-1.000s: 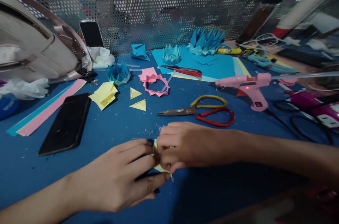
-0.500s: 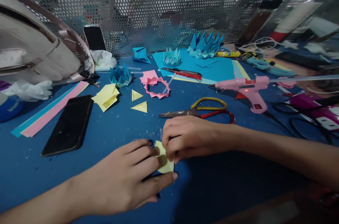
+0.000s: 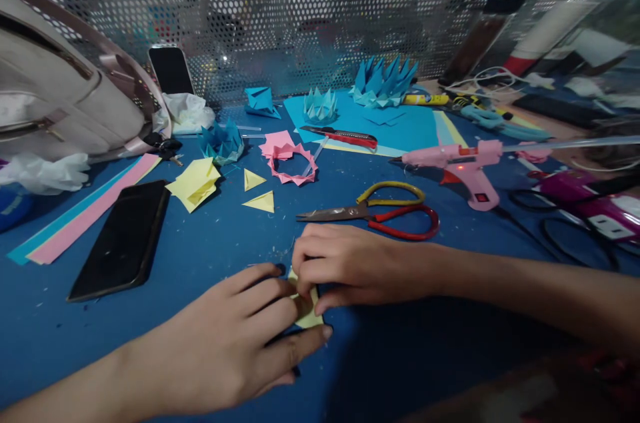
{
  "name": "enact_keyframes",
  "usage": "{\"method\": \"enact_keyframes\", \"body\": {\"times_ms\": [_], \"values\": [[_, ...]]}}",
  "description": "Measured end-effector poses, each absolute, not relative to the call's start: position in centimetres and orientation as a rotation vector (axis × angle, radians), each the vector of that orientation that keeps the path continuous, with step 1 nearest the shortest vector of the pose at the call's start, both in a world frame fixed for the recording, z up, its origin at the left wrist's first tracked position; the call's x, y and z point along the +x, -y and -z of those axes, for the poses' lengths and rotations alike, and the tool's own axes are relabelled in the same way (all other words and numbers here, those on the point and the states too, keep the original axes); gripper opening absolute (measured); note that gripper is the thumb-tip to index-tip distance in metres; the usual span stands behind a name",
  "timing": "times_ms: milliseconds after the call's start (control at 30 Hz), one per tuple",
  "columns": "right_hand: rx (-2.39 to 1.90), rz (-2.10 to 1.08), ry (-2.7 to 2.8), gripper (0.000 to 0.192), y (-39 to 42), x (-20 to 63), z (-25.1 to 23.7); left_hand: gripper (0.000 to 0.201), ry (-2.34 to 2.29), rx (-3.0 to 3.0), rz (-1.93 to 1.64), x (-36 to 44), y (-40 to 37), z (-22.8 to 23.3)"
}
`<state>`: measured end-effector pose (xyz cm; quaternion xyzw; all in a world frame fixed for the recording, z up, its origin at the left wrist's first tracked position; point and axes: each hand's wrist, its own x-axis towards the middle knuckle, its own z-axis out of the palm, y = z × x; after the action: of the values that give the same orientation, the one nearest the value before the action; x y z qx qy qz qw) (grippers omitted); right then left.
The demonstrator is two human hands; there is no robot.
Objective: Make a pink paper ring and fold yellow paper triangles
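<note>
A small piece of yellow paper (image 3: 311, 318) lies on the blue tabletop, partly covered by both hands. My left hand (image 3: 250, 330) rests over its left side, the fingers curled onto it and the thumb along its near edge. From the right, my right hand (image 3: 345, 266) has its fingers bent down on the same paper, with the thumb at its right edge. The fold under the fingertips is largely hidden. Just beyond my right hand are scissors (image 3: 357, 211) with one yellow and one red handle. Two folded yellow triangles (image 3: 261, 202) sit farther off.
A yellow paper stack (image 3: 195, 182), a phone (image 3: 123, 240) and paper strips (image 3: 95, 206) are at left. Ahead are a pink paper ring (image 3: 293, 178), blue folded-paper pieces (image 3: 383, 86) and a red cutter (image 3: 345, 138). A pink glue gun (image 3: 465, 160) with its cord stands right.
My right hand's fingers have shifted slightly left over the yellow paper, and its thumb now shows apart from the fingers. My left hand stays in place on the paper. The view has shifted a little.
</note>
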<state>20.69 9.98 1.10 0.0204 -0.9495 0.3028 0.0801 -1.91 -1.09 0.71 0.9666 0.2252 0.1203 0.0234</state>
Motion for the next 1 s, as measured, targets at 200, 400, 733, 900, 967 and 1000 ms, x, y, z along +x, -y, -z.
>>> {"method": "enact_keyframes", "body": {"times_ms": [200, 400, 733, 900, 967, 1000], "values": [[-0.027, -1.076, 2.79, 0.036, -10.0, 20.5, -1.1, 0.048, -0.704, 3.01, -0.365, -1.9, 1.0, -0.6], [-0.16, -1.12, 2.716, 0.031, -9.9, 20.4, -0.7, 0.042, -0.688, 2.992, -0.365, -1.9, 0.8, -0.8], [-0.321, -1.212, 2.63, 0.012, -9.9, 20.4, -1.1, 0.039, -0.693, 2.973, -0.38, -1.9, 0.9, -0.8], [-0.351, -1.117, 2.624, 0.012, -9.2, 20.2, -0.4, 0.042, -0.695, 2.97, -0.379, -1.9, 0.9, -0.8], [-0.371, -1.06, 2.64, 0.012, -9.0, 20.1, -0.3, 0.042, -0.701, 2.969, -0.368, -1.9, 1.0, -0.8], [-0.376, -1.035, 2.651, 0.012, -8.9, 20.1, -0.2, 0.042, -0.704, 2.971, -0.361, -1.9, 1.0, -0.8]]}}
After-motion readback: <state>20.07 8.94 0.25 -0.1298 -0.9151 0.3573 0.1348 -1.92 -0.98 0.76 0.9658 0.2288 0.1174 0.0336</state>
